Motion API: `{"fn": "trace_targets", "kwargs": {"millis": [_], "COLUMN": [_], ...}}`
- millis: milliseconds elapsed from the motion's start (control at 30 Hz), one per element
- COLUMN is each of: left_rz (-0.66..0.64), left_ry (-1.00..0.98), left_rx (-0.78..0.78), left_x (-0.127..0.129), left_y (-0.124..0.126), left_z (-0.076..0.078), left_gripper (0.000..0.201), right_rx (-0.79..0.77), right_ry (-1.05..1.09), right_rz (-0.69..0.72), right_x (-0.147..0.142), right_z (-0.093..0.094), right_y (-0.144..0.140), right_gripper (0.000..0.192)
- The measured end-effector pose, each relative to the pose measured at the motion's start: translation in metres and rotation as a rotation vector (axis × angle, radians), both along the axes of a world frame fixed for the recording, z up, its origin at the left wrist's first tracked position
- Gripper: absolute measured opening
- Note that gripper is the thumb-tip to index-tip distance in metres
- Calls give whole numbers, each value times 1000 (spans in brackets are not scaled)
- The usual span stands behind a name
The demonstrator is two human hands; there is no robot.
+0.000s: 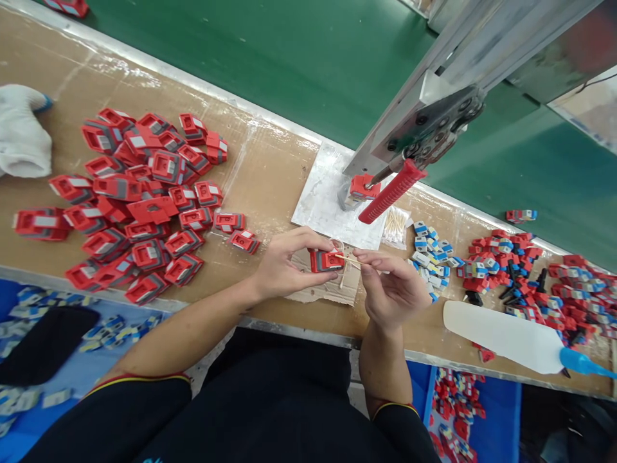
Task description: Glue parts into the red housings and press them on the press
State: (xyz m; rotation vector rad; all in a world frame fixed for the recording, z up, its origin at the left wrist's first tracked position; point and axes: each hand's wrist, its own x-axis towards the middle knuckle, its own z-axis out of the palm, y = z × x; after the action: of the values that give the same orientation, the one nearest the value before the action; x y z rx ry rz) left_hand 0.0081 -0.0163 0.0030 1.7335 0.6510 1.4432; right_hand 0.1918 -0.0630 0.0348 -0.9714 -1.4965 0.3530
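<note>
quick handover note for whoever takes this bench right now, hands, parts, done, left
Left hand: pinches a small red and grey plastic housing above the brown cardboard scrap.
Right hand: holds a thin wooden stick, its tip at the housing.
Parts: big heap of red and grey housings lies at left on the brown bench; small blue, white and red pieces at right; red-handled press behind.
Done: cannot tell.
Left: the housing in hand.
</note>
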Motion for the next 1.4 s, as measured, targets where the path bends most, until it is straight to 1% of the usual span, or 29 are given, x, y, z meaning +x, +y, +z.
{"fn": "trace_targets", "kwargs": {"millis": [167,267,400,467,533,633,733,767,833,933,1000,1100,1233,1400], "left_rz": [34,35,37,44,46,35,37,40,41,33,30,24,18,9], "left_ry": [21,17,18,20,21,25,38,41,40,38,51,78,86,87], "left_rx": [21,19,12,7,-9,-40,-51,-50,-40,-1,31,71,93,86], "left_x": [0,-1,-2,-3,-3,-4,-6,-6,-6,-5,-4,-2,-1,-2], "left_y": [1,1,2,3,3,3,3,4,4,5,4,3,2,2], "left_z": [2,1,-1,-1,-1,-2,-4,-5,-6,-5,-4,-1,0,-2], "left_gripper": [30,30,30,30,29,29,31,31,32,31,31,31,30,31], "right_rx": [28,30,51,20,-71,-212,-265,-269,-253,-185,-123,-56,-71,-101], "right_ry": [-101,-113,-49,-94,-240,-497,-612,-610,-540,-294,-117,30,64,21], "right_rz": [-25,-10,-26,-35,22,179,264,266,226,108,36,8,67,76], "right_x": [6,5,16,27,36,41,39,38,38,37,33,21,9,7], "right_z": [-1,0,9,14,17,11,2,1,1,6,7,6,3,2], "right_y": [-1,0,1,0,0,2,6,6,5,1,0,1,3,3], "right_gripper": [33,35,28,24,22,20,17,17,17,16,11,7,11,11]}}
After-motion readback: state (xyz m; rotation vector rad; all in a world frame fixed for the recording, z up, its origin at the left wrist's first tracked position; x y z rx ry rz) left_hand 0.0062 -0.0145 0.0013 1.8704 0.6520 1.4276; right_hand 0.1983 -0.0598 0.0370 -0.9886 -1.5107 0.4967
